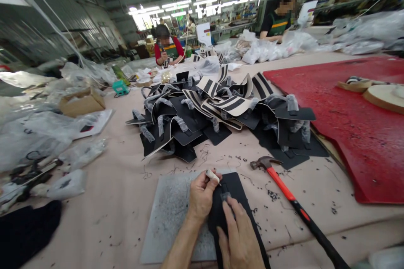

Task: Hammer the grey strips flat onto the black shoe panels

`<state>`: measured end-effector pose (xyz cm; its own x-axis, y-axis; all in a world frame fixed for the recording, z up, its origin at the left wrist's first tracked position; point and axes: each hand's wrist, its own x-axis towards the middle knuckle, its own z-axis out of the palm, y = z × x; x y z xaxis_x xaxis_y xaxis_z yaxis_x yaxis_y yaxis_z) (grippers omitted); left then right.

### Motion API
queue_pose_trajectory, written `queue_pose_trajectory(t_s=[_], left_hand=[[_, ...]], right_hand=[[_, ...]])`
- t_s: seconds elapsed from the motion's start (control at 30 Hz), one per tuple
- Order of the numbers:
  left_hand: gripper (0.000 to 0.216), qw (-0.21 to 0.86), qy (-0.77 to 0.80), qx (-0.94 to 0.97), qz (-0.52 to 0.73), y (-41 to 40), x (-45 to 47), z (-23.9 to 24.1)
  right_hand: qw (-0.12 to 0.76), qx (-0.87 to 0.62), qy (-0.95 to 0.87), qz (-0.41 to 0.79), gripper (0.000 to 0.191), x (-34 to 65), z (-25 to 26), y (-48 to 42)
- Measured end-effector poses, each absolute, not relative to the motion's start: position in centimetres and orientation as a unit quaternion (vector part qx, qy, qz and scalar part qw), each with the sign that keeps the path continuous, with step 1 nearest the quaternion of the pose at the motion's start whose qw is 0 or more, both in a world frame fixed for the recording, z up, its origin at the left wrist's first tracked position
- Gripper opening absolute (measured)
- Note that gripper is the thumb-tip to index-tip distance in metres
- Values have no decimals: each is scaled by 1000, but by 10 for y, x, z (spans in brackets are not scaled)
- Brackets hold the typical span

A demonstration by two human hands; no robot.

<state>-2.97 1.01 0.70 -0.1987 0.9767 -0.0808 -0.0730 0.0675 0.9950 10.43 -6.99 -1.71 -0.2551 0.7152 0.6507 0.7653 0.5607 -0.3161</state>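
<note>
My left hand [202, 195] is closed around a small white-handled tool [212, 175], whose thin tip points down at a black panel [232, 180]. The exact kind of tool is hard to make out. Fingers outstretched, my right hand [238, 233] lies on the same panel, its fingertips touching a plastic-wrapped strap piece [225, 196]. Under the panel's left side is a scuffed grey board [172, 206]. To the right rests a claw hammer [292, 199] with a red and black handle, its head away from me.
Ahead lies a heap of black panels [189, 113] with wrapped straps and striped undersides. A red mat [341, 113] with a tape roll [386, 94] is at right. Plastic bags [38, 134] and a cardboard box [82, 103] sit left. Two people work across the table.
</note>
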Motion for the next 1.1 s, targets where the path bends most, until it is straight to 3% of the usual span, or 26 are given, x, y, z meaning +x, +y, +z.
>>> queue_pose_trajectory(t_s=[0.27, 0.87, 1.1], left_hand=[[30, 469, 563, 460, 501, 7, -27, 7], [22, 413, 577, 531, 464, 8, -24, 11], [16, 370, 560, 592, 447, 8, -22, 12]], right_hand=[[371, -471, -800, 6, 48, 116, -29, -71], [390, -488, -779, 45, 43, 109, -18, -71], [377, -521, -752, 145, 43, 161, 8, -51]])
